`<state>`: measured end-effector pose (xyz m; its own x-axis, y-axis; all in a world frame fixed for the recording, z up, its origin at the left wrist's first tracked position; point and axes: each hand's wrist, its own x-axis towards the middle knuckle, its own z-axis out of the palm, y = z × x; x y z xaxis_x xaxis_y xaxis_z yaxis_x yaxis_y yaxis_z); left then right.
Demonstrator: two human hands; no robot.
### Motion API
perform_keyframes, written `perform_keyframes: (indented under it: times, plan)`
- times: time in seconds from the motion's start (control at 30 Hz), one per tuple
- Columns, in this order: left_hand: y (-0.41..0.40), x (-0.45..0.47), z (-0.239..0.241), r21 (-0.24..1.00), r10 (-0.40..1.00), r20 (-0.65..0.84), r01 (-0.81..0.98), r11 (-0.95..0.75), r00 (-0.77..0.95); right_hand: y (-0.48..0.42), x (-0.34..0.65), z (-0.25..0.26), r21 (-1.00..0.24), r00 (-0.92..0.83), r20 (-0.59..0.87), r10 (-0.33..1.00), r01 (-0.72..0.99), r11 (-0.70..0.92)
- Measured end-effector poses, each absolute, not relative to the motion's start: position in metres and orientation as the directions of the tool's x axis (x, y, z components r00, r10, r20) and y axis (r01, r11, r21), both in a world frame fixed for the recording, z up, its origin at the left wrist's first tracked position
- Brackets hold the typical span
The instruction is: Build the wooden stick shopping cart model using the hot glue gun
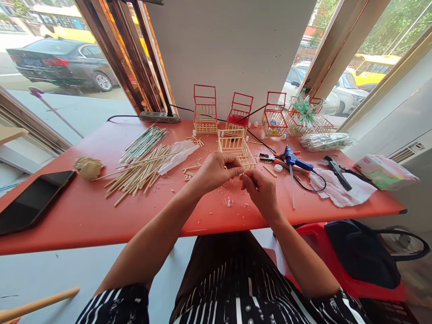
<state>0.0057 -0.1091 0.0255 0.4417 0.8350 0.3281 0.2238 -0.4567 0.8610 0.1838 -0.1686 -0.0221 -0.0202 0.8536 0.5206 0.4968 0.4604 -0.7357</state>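
Observation:
Over the near middle of the table, my left hand (219, 170) and my right hand (260, 190) meet fingertip to fingertip. Both are closed in a pinch; what lies between the fingers is too small to make out, perhaps a pale sliver. Just behind them stands an unpainted small cart basket of wooden sticks (233, 143), partly hidden by my left hand. A blue glue gun (293, 156) rests to the right of my right hand, its nozzle near orange-handled pliers (281, 161). Short cut stick pieces (189, 174) lie left of the basket.
Long wooden sticks (140, 173) and wrapped sticks (143, 143) lie left on the red table (101, 220). Small stick carts with red frames (205, 110) line the back. A phone (33, 198), a power strip (159, 117), a cloth (357, 191) and a tissue pack (386, 172) are also there.

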Motion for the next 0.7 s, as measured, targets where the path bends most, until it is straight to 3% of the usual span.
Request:
perform_keyframes:
  times: [0.33, 0.7]
  plan:
    - [-0.1079, 0.0002, 0.027, 0.908, 0.84, 0.291, 0.143, -0.393, 0.459, -0.1673, 0.1854, -0.022, -0.763, 0.008, 0.5, 0.866, 0.478, 0.436]
    - [-0.1175, 0.0083, 0.028, 0.703, 0.741, 0.519, 0.282, -0.653, 0.425, -0.1666, 0.1848, -0.0217, -0.767, 0.025, 0.51, 0.86, 0.464, 0.442]
